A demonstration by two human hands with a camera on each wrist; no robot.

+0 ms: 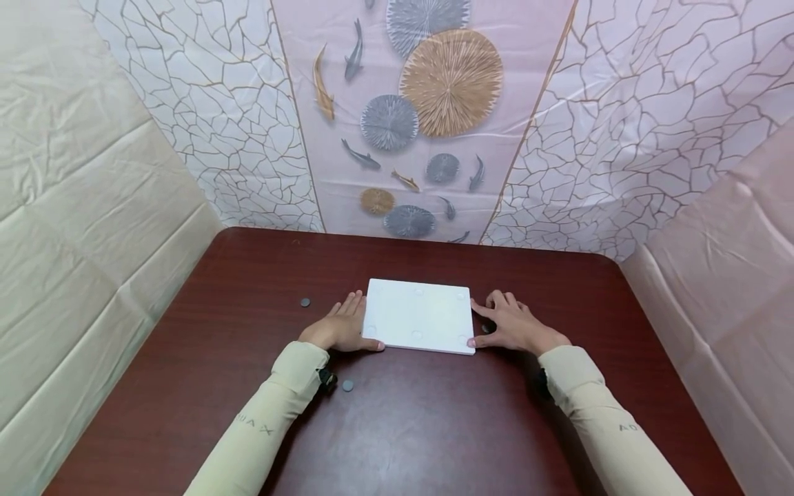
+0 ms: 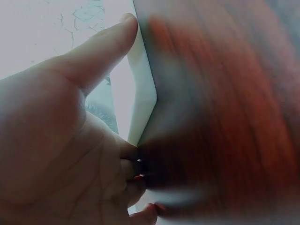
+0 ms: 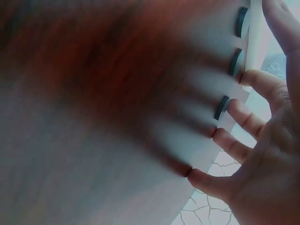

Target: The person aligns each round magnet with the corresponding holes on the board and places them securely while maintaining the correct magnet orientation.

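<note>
A flat white rectangular board (image 1: pixel 418 313) with faint round marks lies on the dark wooden table. At its left end is my left hand (image 1: pixel 344 325), fingers extended along the side and thumb against the front edge. My right hand (image 1: pixel 511 325) is at the other end, its thumb on the near corner and the index finger by the side edge. In the right wrist view its fingers are spread, fingertips down on the table. One small dark disc (image 3: pixel 221 108) sits by those fingertips; another disc (image 3: pixel 235 62) and a third disc (image 3: pixel 242 22) are close to the board's edge (image 3: pixel 254 42).
A small grey disc (image 1: pixel 304 302) lies left of the left hand. Another grey disc (image 1: pixel 348 386) lies nearer the front, beside the left wrist. Patterned cloth (image 1: pixel 409 138) hangs behind the table (image 1: pixel 409 434), with plain cloth (image 1: pixel 80 227) along the sides.
</note>
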